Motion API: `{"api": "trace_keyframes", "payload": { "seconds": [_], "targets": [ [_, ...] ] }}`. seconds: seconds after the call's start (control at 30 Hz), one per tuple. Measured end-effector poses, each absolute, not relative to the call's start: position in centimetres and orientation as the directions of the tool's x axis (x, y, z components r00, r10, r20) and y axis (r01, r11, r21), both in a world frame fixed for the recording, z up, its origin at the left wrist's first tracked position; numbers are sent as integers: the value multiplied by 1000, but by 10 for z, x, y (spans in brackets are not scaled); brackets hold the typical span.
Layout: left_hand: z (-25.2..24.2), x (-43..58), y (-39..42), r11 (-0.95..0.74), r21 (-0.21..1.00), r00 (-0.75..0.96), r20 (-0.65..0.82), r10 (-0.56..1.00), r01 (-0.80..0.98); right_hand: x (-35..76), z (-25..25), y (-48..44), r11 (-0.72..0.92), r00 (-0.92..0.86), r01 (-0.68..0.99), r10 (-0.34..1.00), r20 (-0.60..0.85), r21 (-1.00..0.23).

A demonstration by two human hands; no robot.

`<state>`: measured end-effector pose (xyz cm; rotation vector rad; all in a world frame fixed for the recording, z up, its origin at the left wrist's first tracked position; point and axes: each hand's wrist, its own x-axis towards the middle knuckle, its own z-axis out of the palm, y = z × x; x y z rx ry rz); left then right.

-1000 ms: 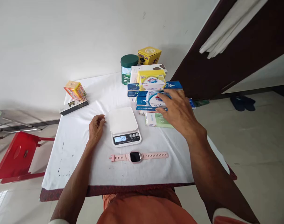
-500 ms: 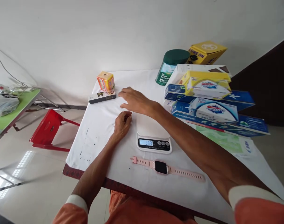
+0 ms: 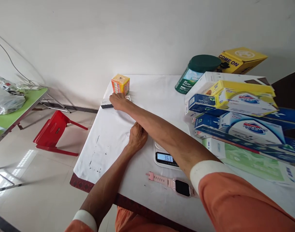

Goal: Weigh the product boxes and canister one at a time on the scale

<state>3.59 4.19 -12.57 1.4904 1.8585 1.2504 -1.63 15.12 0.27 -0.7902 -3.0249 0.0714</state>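
Observation:
My right hand (image 3: 118,101) stretches across to the far left of the white-clothed table (image 3: 147,96). Its fingers curl down over a flat black-and-white box (image 3: 106,105), hiding most of it. A small orange-and-yellow box (image 3: 120,84) stands just behind that hand. Beside the left edge of a white kitchen scale (image 3: 165,157), my left hand (image 3: 137,138) rests on the cloth, loosely curled with nothing in it. The scale's display reads 363, and my right forearm crosses over its platform. A pink smartwatch (image 3: 173,183) lies flat in front of the scale.
A heap of blue, white and yellow cartons (image 3: 237,109) fills the table's right side. Behind it stand a green-lidded can (image 3: 197,73) and a yellow box (image 3: 241,59). A red stool (image 3: 54,132) lies tipped on the floor at left, near a green table (image 3: 14,111).
My right hand left the cartons at right, crossed over the scale and reached the flat box at far left. The view swung left. The scale reading went from 358 to 363.

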Motion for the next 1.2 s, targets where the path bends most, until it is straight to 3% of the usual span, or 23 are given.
{"api": "trace_keyframes", "payload": {
  "seconds": [0.2, 0.43, 0.57, 0.73, 0.9, 1.2],
  "targets": [
    [-119, 38, 41, -28, 868, -311, 208, 928, 496, 11, 31, 142, 890, -890, 456, 456, 28, -16],
    [-118, 35, 39, -80, 871, -281, 242, 929, 486, 129, 67, 132, 790, -790, 612, 613, 19, -39],
    [-116, 35, 39, -66, 877, -284, 224, 932, 476, 211, 56, 126, 649, -657, 744, 754, 8, -160],
    [-111, 33, 40, -37, 861, -292, 211, 933, 507, 250, 29, 102, 685, -702, 709, 708, -77, -167],
    [-110, 28, 39, 9, 836, -295, 184, 938, 549, 237, 24, 82, 677, -683, 729, 711, -169, -98],
    [-111, 25, 40, -65, 889, -290, 216, 932, 453, 237, 20, 78, 602, -602, 794, 757, -254, -87]
  ]
}}
